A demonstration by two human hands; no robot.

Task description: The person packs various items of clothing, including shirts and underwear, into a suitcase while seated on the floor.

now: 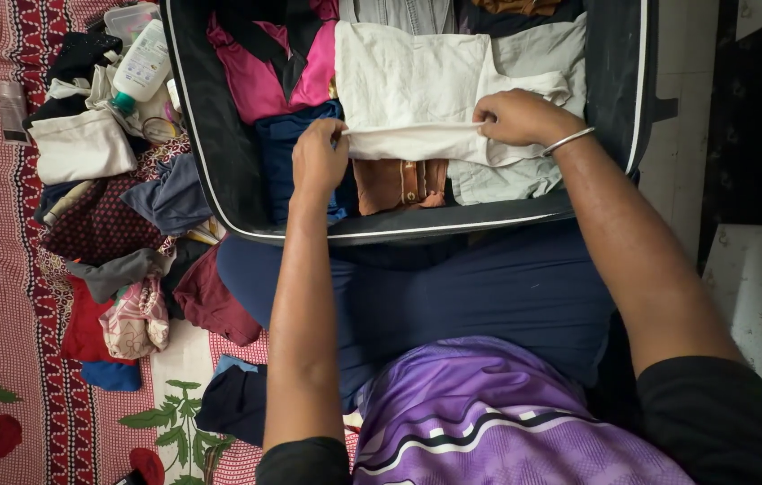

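white cloth (417, 90) lies flat in the open suitcase (219, 171), atop the pink top (264, 81) | left hand (318, 157) and right hand (515, 117) each pinch its near folded edge, cloth stretched between them | best keep the edge taut and level, fold square | clothes pile (120, 224) lies left on the bedsheet (4, 359)

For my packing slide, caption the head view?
Both hands, left hand and right hand, grip a folded white garment over an open suitcase.
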